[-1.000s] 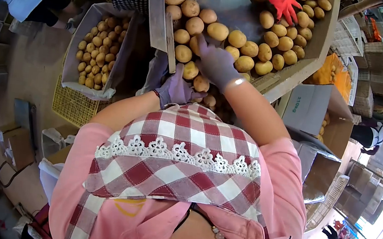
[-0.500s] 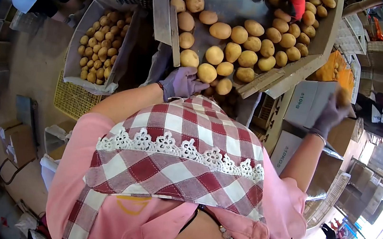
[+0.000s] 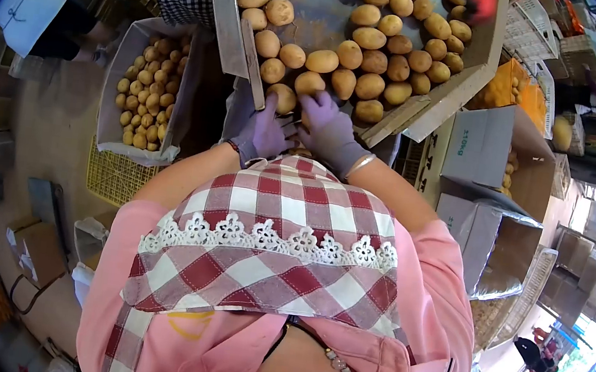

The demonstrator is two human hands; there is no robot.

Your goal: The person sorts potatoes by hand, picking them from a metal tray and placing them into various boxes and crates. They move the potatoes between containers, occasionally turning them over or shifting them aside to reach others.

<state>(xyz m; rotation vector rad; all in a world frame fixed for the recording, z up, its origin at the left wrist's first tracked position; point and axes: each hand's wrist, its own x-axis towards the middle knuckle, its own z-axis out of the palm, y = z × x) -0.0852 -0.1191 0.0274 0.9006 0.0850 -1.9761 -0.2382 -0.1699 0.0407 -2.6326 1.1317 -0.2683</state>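
Potatoes [image 3: 368,38] lie spread over a metal-bottomed tray with wooden sides [image 3: 310,28]. At its narrow near end, my left hand [image 3: 265,137], in a purple-grey glove, touches the lowest potato [image 3: 281,98] with its fingers apart. Close beside it, my right hand [image 3: 330,132], gloved the same way, curls its fingers over a potato at the tray's mouth, mostly hidden under them. Another potato [image 3: 310,83] sits just beyond those fingertips. What lies below both hands is largely covered by them and the apron.
A lined crate of potatoes [image 3: 148,93] stands left, above a yellow crate [image 3: 117,175]. At right are an open cardboard box [image 3: 478,145] with potatoes and a lined box [image 3: 502,248]. A lone potato [image 3: 562,134] shows farther right. Another person's red glove [image 3: 479,0] is over the tray's far side.
My right hand has come from the boxes at right back to the tray's mouth, without the potato it held. Potatoes have shifted in the tray. The other person's red glove has moved, blurred.
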